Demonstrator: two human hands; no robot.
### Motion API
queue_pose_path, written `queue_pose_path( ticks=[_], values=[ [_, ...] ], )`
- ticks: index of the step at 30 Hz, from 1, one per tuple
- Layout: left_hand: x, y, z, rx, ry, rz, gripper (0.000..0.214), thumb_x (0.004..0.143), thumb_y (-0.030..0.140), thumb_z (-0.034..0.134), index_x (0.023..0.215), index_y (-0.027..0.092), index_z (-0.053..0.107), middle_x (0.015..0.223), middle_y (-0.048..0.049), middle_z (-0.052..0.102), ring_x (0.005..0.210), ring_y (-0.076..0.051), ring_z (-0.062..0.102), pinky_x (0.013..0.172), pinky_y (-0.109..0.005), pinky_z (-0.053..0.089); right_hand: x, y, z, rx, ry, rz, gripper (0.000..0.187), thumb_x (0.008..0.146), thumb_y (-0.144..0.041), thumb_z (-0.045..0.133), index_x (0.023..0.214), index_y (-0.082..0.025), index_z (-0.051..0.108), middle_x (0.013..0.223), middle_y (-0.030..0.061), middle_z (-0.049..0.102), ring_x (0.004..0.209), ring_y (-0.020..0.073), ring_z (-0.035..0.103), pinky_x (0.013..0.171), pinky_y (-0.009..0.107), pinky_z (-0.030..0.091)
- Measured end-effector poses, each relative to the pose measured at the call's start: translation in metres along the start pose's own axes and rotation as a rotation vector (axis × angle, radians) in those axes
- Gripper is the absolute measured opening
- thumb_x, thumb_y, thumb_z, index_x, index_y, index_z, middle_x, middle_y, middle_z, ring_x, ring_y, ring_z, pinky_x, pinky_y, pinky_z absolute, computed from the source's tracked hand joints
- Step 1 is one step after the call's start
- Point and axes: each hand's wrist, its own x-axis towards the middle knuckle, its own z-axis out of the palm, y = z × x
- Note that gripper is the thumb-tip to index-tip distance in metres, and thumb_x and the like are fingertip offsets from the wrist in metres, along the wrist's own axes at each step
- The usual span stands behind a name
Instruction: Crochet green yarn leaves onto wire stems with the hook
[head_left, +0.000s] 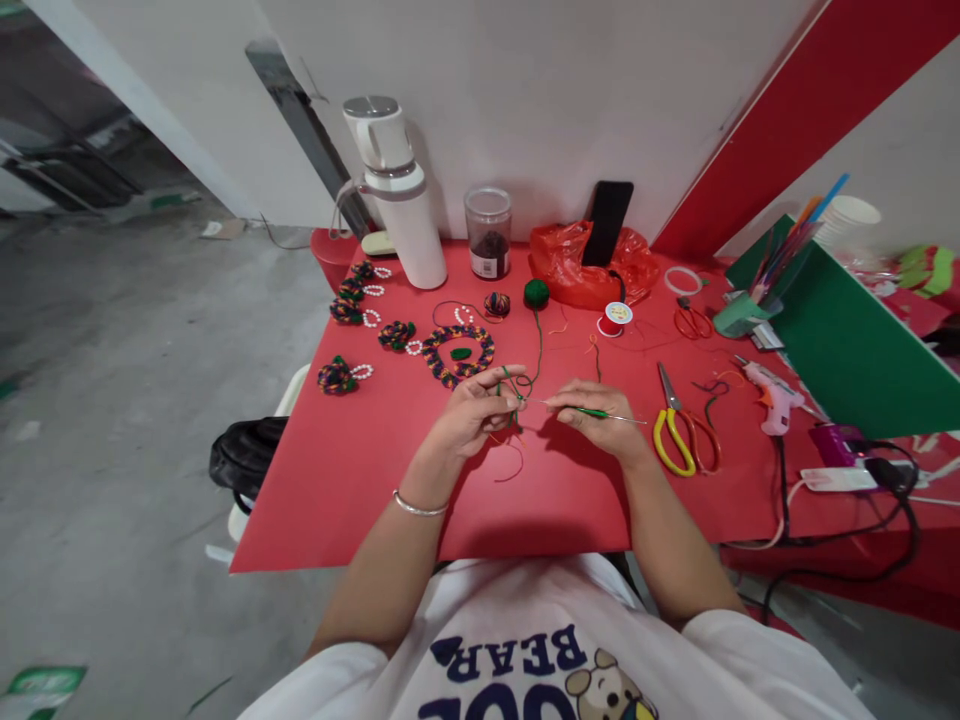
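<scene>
The left hand (474,408) was seen at frame centre, fingers curled and closed in a pinch on the green yarn (539,340), at a small looped bit by the fingertips. The right hand (592,405) was logged just beside it, slightly right of centre. It was closed around the crochet hook (600,413), with the green handle gripped between thumb and fingers and thin metal showing on both sides of the hand. Both hands were held low over the red table (337,480); contact with the table cannot be told. The yarn was traced up from the pinch to the yarn ball (535,293), set above centre near the red plastic bag (570,265). A silver bracelet (418,507) was worn on the left wrist. Yellow scissors (673,440) were laid just right of the right hand, not touched. A glue gun (772,398) was noted further right. A multicoloured ring (457,352) was laid above the left hand, with small crocheted flowers (337,376) spread to the upper left of it. A white flask (401,200) and a clear jar (487,232) were stood at the far edge, top centre.
</scene>
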Motion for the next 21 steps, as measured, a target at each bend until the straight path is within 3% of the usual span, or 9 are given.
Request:
queue_pose_path(
  ticks=[18,21],
  values=[
    [0.0028,0.001,-0.0089,-0.03,-0.089,-0.109,0.044,0.059,0.008,0.08,0.103,0.014,0.078,0.06,0.0009,0.065,0.039,-0.002,0.037,0.038,-0.015,0.022,-0.0006,-0.0066,0.0045,0.078,0.025,-0.016,0.013,0.094,-0.03,0.072,0.1,-0.025,0.082,0.084,0.0042,0.076,0.075,0.0158,0.07,0.07,0.029,0.056],
    [0.0038,0.001,-0.01,-0.027,-0.078,-0.09,0.042,0.059,0.008,0.079,0.1,0.014,0.078,0.061,-0.0003,0.066,0.041,-0.002,0.039,0.039,-0.015,0.023,-0.0021,-0.0068,0.005,0.073,0.039,0.058,0.014,0.095,-0.033,0.07,0.099,-0.025,0.081,0.084,0.003,0.076,0.075,0.0156,0.069,0.072,0.029,0.056]
  ],
)
